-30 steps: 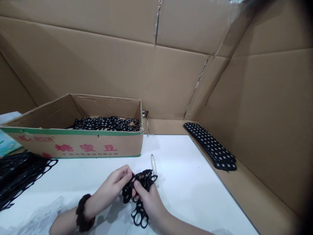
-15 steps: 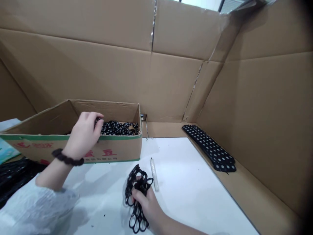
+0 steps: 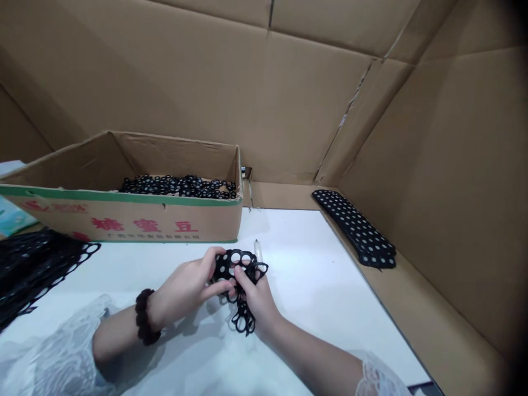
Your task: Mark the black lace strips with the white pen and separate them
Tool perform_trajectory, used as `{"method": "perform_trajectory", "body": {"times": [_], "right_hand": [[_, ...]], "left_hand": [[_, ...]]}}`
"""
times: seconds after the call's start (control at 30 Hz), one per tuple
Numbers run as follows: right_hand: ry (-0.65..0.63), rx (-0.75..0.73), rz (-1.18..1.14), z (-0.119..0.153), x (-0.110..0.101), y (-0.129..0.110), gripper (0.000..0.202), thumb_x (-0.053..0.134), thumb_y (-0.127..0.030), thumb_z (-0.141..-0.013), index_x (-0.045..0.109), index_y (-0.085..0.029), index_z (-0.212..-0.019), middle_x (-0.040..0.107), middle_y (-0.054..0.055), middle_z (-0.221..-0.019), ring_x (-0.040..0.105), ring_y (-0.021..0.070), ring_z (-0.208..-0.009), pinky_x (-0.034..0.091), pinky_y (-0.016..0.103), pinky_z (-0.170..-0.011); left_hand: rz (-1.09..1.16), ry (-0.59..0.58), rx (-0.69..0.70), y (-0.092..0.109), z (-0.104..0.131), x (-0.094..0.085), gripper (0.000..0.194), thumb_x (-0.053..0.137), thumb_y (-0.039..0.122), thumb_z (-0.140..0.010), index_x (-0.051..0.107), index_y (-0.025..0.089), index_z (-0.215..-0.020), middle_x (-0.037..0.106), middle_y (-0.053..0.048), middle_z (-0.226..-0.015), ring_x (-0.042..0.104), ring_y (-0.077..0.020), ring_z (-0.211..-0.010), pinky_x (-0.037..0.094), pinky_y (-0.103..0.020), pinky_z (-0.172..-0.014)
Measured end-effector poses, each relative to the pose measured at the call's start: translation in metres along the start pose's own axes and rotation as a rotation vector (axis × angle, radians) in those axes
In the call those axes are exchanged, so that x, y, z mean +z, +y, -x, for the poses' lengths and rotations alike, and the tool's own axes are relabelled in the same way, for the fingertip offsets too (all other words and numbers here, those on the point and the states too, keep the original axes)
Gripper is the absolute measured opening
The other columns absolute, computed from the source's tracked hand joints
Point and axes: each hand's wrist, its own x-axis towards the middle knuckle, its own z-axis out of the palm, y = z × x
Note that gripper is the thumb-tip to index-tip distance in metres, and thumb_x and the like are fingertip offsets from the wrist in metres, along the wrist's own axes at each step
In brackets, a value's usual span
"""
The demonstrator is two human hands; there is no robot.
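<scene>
My right hand (image 3: 263, 307) is closed around a crumpled bundle of black, round-holed lacy trim (image 3: 242, 318), part of which hangs below the fingers. From the left, my left hand (image 3: 183, 290) pinches the same bundle by its upper left side, where rows of round holes show. It wears a dark brown scrunchie at the wrist. Just behind the bundle lies a clear-barrelled pen (image 3: 258, 250), partly hidden by the trim and my right hand. The exact number of pieces in the bundle cannot be made out.
A cardboard box (image 3: 136, 214) with green edging holds several black ring-patterned scraps (image 3: 181, 186). Dark netted material (image 3: 37, 269) lies at left. Flat black strips with pale dots (image 3: 355, 228) lie along the right. Tall cardboard walls enclose the white tabletop (image 3: 322, 308).
My left hand has come out of the box, moving right and down to take hold of the trim in my right hand. The view has tilted downward.
</scene>
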Motion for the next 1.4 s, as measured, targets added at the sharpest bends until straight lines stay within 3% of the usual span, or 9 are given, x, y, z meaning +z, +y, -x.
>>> {"method": "perform_trajectory", "body": {"times": [0.2,0.43,0.53,0.67,0.93,1.1,1.4], "right_hand": [[-0.006,-0.032,-0.002,-0.003,-0.002,0.0,0.026,0.061,-0.04,-0.069,0.057,-0.018,-0.084,0.055,-0.003,-0.064,0.052,0.0098,-0.054,0.044,0.023,-0.054],[-0.014,0.001,0.023,-0.003,-0.002,0.004,0.034,0.059,-0.039,-0.071,0.054,-0.021,-0.099,0.055,-0.004,-0.063,0.052,0.0095,-0.051,0.044,0.023,-0.051],[-0.043,-0.126,0.125,-0.001,-0.002,0.007,0.029,0.056,-0.038,-0.074,0.057,-0.019,-0.096,0.061,0.0,-0.075,0.058,0.0129,-0.068,0.048,0.027,-0.067],[-0.02,-0.227,0.228,-0.002,-0.004,0.008,0.024,0.057,-0.034,-0.074,0.061,-0.017,-0.091,0.064,0.005,-0.091,0.058,0.0157,-0.088,0.043,0.03,-0.084],[-0.05,-0.191,0.227,0.0,-0.004,0.01,0.021,0.053,-0.029,-0.076,0.06,-0.016,-0.091,0.064,0.005,-0.093,0.059,0.0172,-0.09,0.045,0.031,-0.083],[-0.08,-0.18,0.193,0.003,-0.002,0.007,0.022,0.053,-0.029,-0.076,0.06,-0.016,-0.092,0.065,0.005,-0.089,0.06,0.0174,-0.089,0.045,0.031,-0.082],[-0.066,-0.246,0.185,0.006,0.002,0.004,0.016,0.052,-0.024,-0.076,0.059,-0.018,-0.089,0.063,0.002,-0.085,0.057,0.0151,-0.085,0.044,0.028,-0.08]], "left_hand": [[0.166,-0.026,-0.011,-0.003,-0.001,0.009,0.038,0.042,0.043,-0.082,0.035,0.019,-0.111,0.047,0.002,-0.072,0.052,-0.0145,-0.062,0.038,-0.023,-0.056],[0.37,-0.043,-0.054,-0.003,-0.003,0.014,0.034,0.037,0.039,-0.085,0.031,0.019,-0.112,0.047,0.002,-0.071,0.05,-0.0126,-0.061,0.038,-0.023,-0.056],[0.354,-0.005,-0.06,-0.004,-0.005,0.014,0.032,0.035,0.039,-0.086,0.031,0.017,-0.11,0.044,0.004,-0.066,0.049,-0.013,-0.057,0.037,-0.023,-0.054],[0.264,-0.013,-0.026,-0.002,-0.002,0.013,0.029,0.031,0.038,-0.088,0.034,0.019,-0.109,0.048,0.001,-0.068,0.054,-0.0165,-0.063,0.039,-0.025,-0.057],[0.372,-0.069,-0.001,0.002,-0.001,0.009,0.02,0.026,0.032,-0.089,0.036,0.019,-0.1,0.058,-0.007,-0.093,0.057,-0.0184,-0.081,0.044,-0.028,-0.069],[0.425,-0.058,-0.057,0.002,-0.003,0.01,0.016,0.026,0.029,-0.089,0.036,0.02,-0.097,0.059,-0.005,-0.092,0.057,-0.0168,-0.083,0.043,-0.027,-0.073],[0.436,0.029,-0.102,0.01,-0.004,0.014,0.014,0.028,0.033,-0.089,0.036,0.021,-0.088,0.057,-0.003,-0.083,0.056,-0.017,-0.075,0.04,-0.026,-0.066]]}}
